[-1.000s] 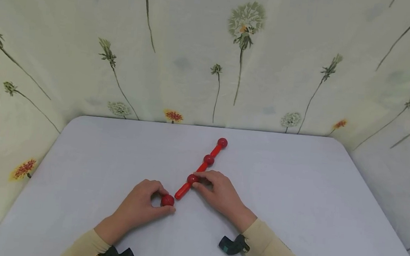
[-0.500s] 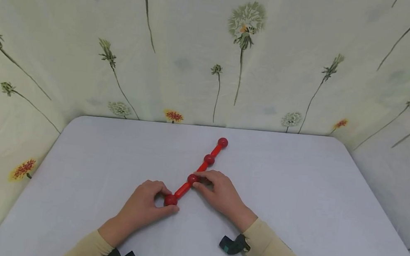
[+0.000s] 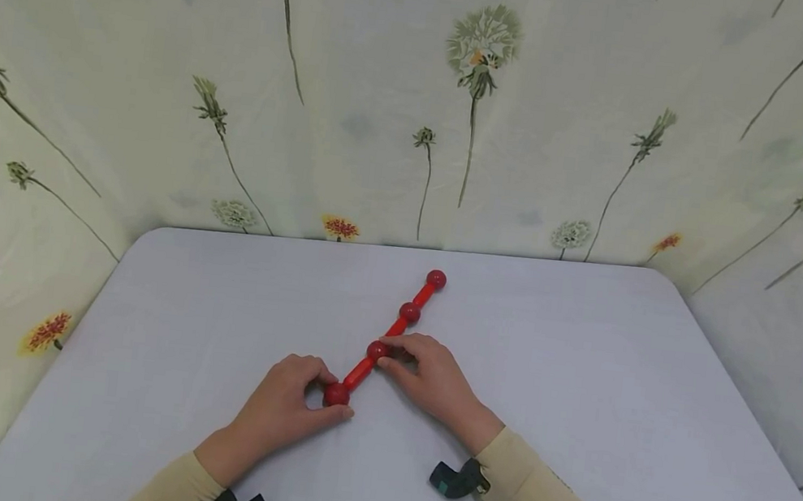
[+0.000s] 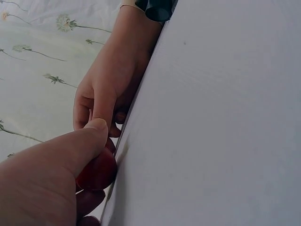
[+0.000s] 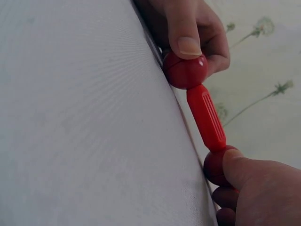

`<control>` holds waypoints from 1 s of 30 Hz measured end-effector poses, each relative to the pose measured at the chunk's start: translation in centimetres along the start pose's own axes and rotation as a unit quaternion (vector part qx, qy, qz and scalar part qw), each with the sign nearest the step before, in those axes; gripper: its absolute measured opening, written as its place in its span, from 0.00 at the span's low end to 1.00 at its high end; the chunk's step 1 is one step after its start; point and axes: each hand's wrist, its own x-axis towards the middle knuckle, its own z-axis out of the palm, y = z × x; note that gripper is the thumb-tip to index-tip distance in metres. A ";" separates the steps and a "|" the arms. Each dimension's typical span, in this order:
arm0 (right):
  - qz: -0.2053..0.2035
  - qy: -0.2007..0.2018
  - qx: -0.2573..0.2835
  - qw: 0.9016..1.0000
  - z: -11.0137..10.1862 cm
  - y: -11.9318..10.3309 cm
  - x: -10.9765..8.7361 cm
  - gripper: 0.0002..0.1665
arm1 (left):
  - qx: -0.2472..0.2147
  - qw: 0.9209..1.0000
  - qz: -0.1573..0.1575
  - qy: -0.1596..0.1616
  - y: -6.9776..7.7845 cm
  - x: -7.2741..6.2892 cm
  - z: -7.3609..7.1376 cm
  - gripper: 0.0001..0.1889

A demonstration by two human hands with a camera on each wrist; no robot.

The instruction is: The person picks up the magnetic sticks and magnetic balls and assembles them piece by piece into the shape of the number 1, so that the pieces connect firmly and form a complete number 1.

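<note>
A chain of red balls and red rods runs diagonally over the table in the head view. My left hand [image 3: 282, 405] pinches the ball at its near end [image 3: 336, 394] between thumb and fingers. From that ball a ridged red rod [image 5: 206, 117] leads to another ball [image 5: 215, 167]. That second ball is pinched by my right hand [image 3: 435, 377]. In the right wrist view the rod touches both balls. Beyond my right fingers lie a further rod [image 3: 396, 327], a middle ball [image 3: 410, 313], one more rod [image 3: 424, 294] and the far-end ball [image 3: 436, 279].
A white table [image 3: 580, 367] with rounded far corners lies under both hands. Behind it and at its sides hangs a pale cloth [image 3: 371, 117] printed with dandelions. Dark wrist cameras [image 3: 458, 479] sit at both cuffs.
My left hand has moved slightly right with its ball, closing the gap, and the ball now touches the rod's near end. My right hand has stayed in place on its ball.
</note>
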 end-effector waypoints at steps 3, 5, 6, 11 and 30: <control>-0.008 0.002 0.002 1.000 0.0 -0.1 0.2 0.21 | 0.003 1.000 0.003 0.002 -0.1 0.0 -0.1 0.18; -0.010 0.004 0.005 1.000 0.0 0.0 0.3 0.22 | 0.003 1.000 0.002 0.003 -0.2 0.0 -0.1 0.18; -0.007 0.004 0.008 1.000 0.0 0.1 0.4 0.22 | 0.003 1.000 0.002 0.003 -0.2 0.0 -0.2 0.19; 0.045 0.038 0.020 0.998 -0.8 1.3 0.9 0.24 | 0.005 1.000 0.006 0.007 -0.2 -0.2 0.0 0.19; 0.063 0.004 -0.005 0.998 -1.9 2.6 2.1 0.20 | 0.026 0.998 0.048 0.012 2.4 -4.7 1.3 0.20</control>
